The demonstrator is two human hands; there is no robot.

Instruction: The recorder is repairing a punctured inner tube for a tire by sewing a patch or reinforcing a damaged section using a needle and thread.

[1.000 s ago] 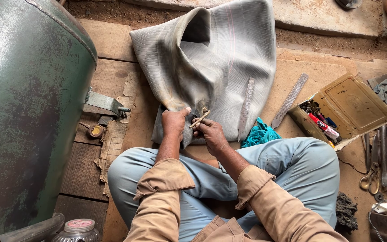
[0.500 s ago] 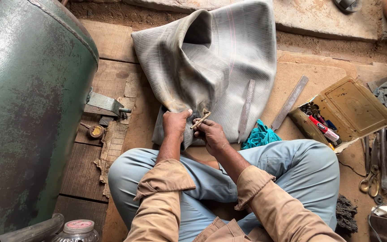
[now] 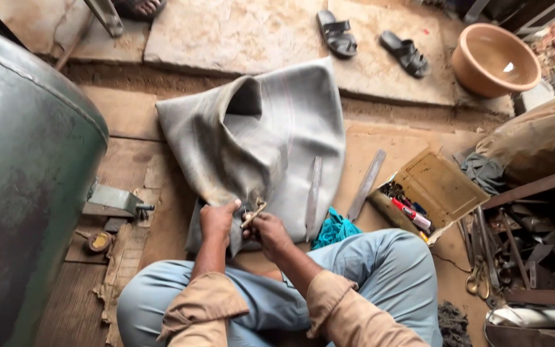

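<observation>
hands working the valve spot on a grey inner tube

nearest the camera, the person sits cross-legged in pale blue trousers (image 3: 380, 283) on the floor. the left hand (image 3: 216, 222) is closed on the near edge of the folded grey rubber tube (image 3: 258, 141), pinching it in place. the right hand (image 3: 270, 232) has its grip shut around a small brass-coloured tool (image 3: 254, 214), its tip set against the tube between the two hands. the step in hand looks like working a fitting at that edge; the next move would call for a steady pinch and a careful turn or push. just beyond lie a teal cloth (image 3: 334, 228) and two flat metal strips (image 3: 366, 183); farther off, sandals (image 3: 370, 42) and a clay bowl (image 3: 496, 61).
</observation>
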